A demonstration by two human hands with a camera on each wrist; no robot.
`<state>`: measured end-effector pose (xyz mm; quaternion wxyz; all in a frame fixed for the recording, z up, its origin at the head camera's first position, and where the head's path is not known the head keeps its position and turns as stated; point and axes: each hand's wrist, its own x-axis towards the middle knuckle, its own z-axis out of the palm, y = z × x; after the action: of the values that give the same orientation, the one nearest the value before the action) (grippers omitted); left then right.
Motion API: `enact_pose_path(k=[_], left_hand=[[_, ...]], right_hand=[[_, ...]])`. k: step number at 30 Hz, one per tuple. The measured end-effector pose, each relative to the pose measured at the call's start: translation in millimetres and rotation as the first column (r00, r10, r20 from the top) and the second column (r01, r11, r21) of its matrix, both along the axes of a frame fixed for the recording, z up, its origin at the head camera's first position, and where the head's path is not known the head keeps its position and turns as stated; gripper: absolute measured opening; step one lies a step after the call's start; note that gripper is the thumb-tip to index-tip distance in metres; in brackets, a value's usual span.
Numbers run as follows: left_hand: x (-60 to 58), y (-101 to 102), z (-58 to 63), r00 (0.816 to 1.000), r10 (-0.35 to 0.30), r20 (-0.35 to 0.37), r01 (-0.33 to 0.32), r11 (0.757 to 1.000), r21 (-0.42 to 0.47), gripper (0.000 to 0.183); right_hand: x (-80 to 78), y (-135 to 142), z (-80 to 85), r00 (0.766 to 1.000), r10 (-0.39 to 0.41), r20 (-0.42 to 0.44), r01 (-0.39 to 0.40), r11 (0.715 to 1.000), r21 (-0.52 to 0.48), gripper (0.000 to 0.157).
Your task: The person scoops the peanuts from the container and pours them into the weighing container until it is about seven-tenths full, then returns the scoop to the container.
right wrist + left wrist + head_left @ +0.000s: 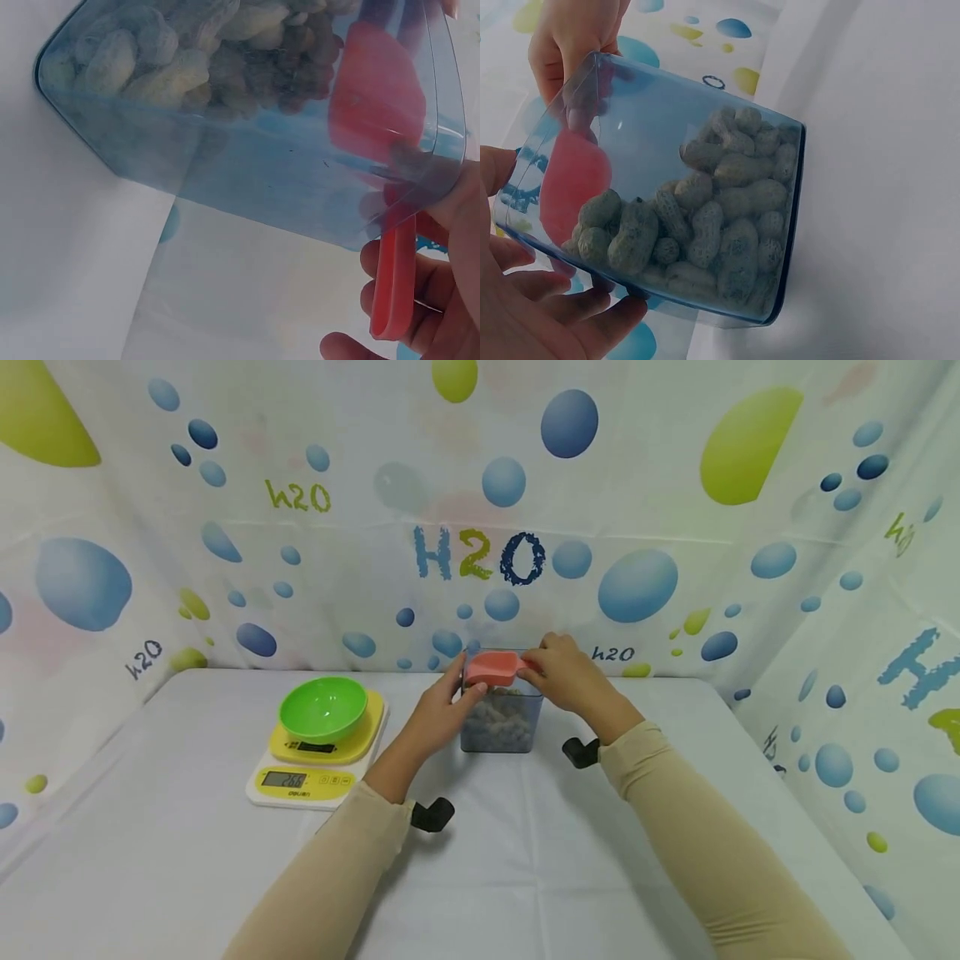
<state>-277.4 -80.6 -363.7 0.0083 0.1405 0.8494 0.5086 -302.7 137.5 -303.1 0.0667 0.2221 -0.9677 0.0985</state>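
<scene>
A clear bluish plastic container (498, 727) stands on the table, with peanuts in their shells (739, 195) heaped in it. My left hand (444, 710) holds the container by its left side near the rim, thumb toward the front. With my right hand (566, 672) I grip the handle of a coral-red scoop (491, 668) at the container's right rim. Through the wall in the right wrist view, the scoop's blade (375, 94) shows inside the mouth, close to the peanuts. Whether any peanuts lie in the scoop I cannot tell.
Left of the container is a yellow and white kitchen scale (311, 781) with a lit display, bearing a green bowl (322, 710). A white cloth covers the table (480, 893). Behind hangs a curtain (360, 577) with bubble prints and H2O lettering.
</scene>
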Motion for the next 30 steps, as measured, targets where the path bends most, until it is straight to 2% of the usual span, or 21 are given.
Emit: enact_pose_path(k=[8, 15, 18, 22, 26, 30], left_hand=[[10.1, 4, -1.1, 0.999, -0.042, 0.011, 0.042, 0.999, -0.001, 0.082], [13.8, 0, -0.5, 0.999, -0.048, 0.017, 0.048, 0.999, -0.003, 0.079], [13.7, -5, 4.0, 0.999, -0.049, -0.023, 0.048, 0.999, -0.025, 0.077], [14.0, -11, 10.1, 0.989, -0.040, -0.143, 0.021, 0.992, -0.127, 0.074], [15.2, -14, 11.5, 0.974, -0.048, -0.223, -0.002, 0.975, -0.220, 0.072], [16.0, -13, 8.0, 0.970, -0.062, -0.235, -0.002, 0.965, -0.264, 0.072]], right_hand=[[3.6, 11, 3.6, 0.999, 0.054, 0.003, -0.054, 0.998, -0.026, 0.030], [18.6, 22, 28.7, 0.997, 0.072, -0.018, -0.072, 0.997, 0.026, 0.034], [24.9, 24, 42.0, 0.995, 0.085, -0.050, -0.081, 0.994, 0.074, 0.032], [28.5, 19, 51.6, 0.994, 0.092, -0.064, -0.080, 0.984, 0.162, 0.024], [28.3, 10, 47.8, 0.997, 0.075, -0.031, -0.065, 0.967, 0.246, 0.019], [27.2, 5, 36.3, 0.997, 0.079, 0.000, -0.076, 0.960, 0.270, 0.016]])
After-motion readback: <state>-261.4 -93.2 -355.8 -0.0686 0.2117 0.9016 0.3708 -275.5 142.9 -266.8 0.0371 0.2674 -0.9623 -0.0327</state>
